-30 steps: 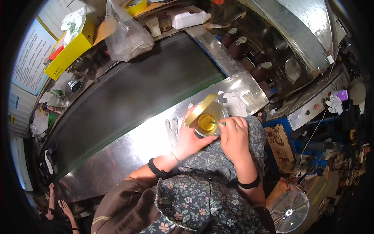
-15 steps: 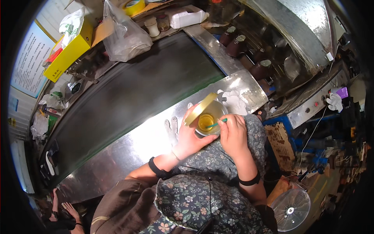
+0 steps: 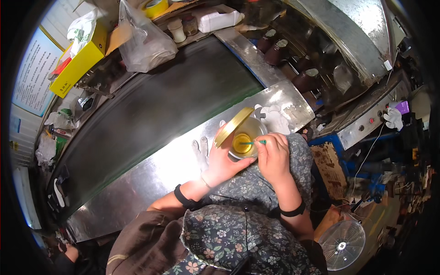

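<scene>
Fingers of the left hand (image 3: 223, 160) wrap around a round, translucent plastic tub (image 3: 258, 128) in the head view, with the thumb along its near side; the far fingertips are partly hidden. The tub is at the near edge of a shiny metal tabletop (image 3: 151, 169), in front of a grey floral apron (image 3: 229, 229); whether it rests on anything cannot be told. Clear yellow liquid (image 3: 242, 142) lies in its bottom. A flat, round, gold-coloured lid (image 3: 233, 127) is off the opening, tilted up at the left rim beside the left hand; whether the fingers grip it is unclear. The right hand (image 3: 275, 156) pinches a thin green stick (image 3: 253, 143) between narrowed fingers, its far end reaching over the liquid, though whether it dips in is too small to tell. The opening is done, then, and the work with the stick seems to be in progress; liquid remains in the tub, and the lid is not back on. A pale glove (image 3: 200, 151) lies just left of the left hand, white gloves (image 3: 275, 120) lie beyond the tub, and a broad dark belt (image 3: 165, 87) runs behind the tabletop.
</scene>
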The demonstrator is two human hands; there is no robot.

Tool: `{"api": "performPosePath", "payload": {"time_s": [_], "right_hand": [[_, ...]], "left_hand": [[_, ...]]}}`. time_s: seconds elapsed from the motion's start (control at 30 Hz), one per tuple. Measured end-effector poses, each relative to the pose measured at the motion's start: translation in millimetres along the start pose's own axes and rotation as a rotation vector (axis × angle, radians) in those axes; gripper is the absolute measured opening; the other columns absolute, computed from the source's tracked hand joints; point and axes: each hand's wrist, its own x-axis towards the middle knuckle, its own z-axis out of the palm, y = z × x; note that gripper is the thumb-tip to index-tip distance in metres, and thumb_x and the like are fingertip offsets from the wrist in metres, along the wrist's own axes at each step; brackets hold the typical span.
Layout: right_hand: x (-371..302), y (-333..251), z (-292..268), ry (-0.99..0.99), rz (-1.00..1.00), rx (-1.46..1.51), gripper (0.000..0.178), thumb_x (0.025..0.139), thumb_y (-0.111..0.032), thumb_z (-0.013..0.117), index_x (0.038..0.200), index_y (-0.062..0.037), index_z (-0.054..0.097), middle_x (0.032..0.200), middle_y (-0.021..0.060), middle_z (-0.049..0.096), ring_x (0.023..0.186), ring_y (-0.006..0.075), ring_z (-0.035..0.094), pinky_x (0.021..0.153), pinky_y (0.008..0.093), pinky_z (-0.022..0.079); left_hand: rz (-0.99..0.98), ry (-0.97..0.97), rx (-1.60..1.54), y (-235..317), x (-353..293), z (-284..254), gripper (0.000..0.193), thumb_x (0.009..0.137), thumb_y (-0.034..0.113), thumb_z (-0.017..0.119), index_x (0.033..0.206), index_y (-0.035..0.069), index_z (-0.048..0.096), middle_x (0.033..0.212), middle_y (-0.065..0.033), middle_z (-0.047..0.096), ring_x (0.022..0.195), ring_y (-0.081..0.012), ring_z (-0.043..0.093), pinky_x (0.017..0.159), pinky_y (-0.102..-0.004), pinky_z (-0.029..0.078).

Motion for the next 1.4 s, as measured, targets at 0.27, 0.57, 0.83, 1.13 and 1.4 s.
{"api": "performPosePath", "payload": {"time_s": [0.27, 0.57, 0.83, 1.13, 1.4], "right_hand": [[-0.2, -3.5, -4.8, -0.020, -0.022, -0.069, 0.009, 0.085, -0.011, 0.066, 0.092, -0.0058, 0.062, 0.088, 0.0091, 0.066, 0.090, 0.0305, 0.061, 0.086, 0.0439, 0.044], [1.4, -15.7, -15.0, -0.017, -0.037, -0.078, 0.007, 0.085, -0.010, 0.066, 0.090, -0.0059, 0.063, 0.085, 0.0100, 0.064, 0.087, 0.0324, 0.059, 0.085, 0.0434, 0.043], [0.1, -17.5, -21.5, -0.015, 0.019, -0.102, 0.008, 0.086, -0.011, 0.064, 0.090, -0.0057, 0.060, 0.084, 0.0109, 0.063, 0.090, 0.0307, 0.059, 0.086, 0.0446, 0.043], [-5.0, -11.5, -11.8, 0.005, 0.036, -0.051, 0.008, 0.087, -0.009, 0.064, 0.091, -0.0046, 0.059, 0.084, 0.0118, 0.063, 0.085, 0.0342, 0.061, 0.087, 0.0458, 0.045], [-6.1, -9.1, -16.6, 0.129, 0.037, -0.162, 0.007, 0.090, -0.010, 0.063, 0.093, -0.0055, 0.060, 0.087, 0.0099, 0.064, 0.086, 0.0321, 0.061, 0.088, 0.0443, 0.045]], "left_hand": [[-0.032, -0.007, -0.028, 3.2, 1.0, -1.4, 0.087, 0.065, 0.030, 0.087, 0.138, 0.003, 0.048, 0.141, -0.0182, 0.048, 0.137, -0.0390, 0.039, 0.113, -0.0473, 0.031], [-0.033, 0.007, -0.029, 4.2, -1.1, -0.5, 0.088, 0.065, 0.030, 0.087, 0.139, 0.004, 0.047, 0.142, -0.0187, 0.048, 0.136, -0.0395, 0.040, 0.113, -0.0474, 0.033], [0.057, 0.013, 0.079, 2.9, -1.7, 0.7, 0.097, 0.068, 0.035, 0.087, 0.143, -0.005, 0.041, 0.138, -0.0212, 0.052, 0.128, -0.0362, 0.051, 0.107, -0.0438, 0.039], [0.043, 0.010, 0.084, 0.3, -3.8, 2.3, 0.098, 0.068, 0.037, 0.087, 0.143, -0.005, 0.040, 0.138, -0.0217, 0.052, 0.128, -0.0362, 0.051, 0.107, -0.0438, 0.039], [0.062, 0.013, 0.075, 2.9, -1.7, -0.1, 0.099, 0.067, 0.036, 0.088, 0.144, -0.005, 0.041, 0.138, -0.0217, 0.052, 0.128, -0.0368, 0.051, 0.107, -0.0440, 0.039]]}}
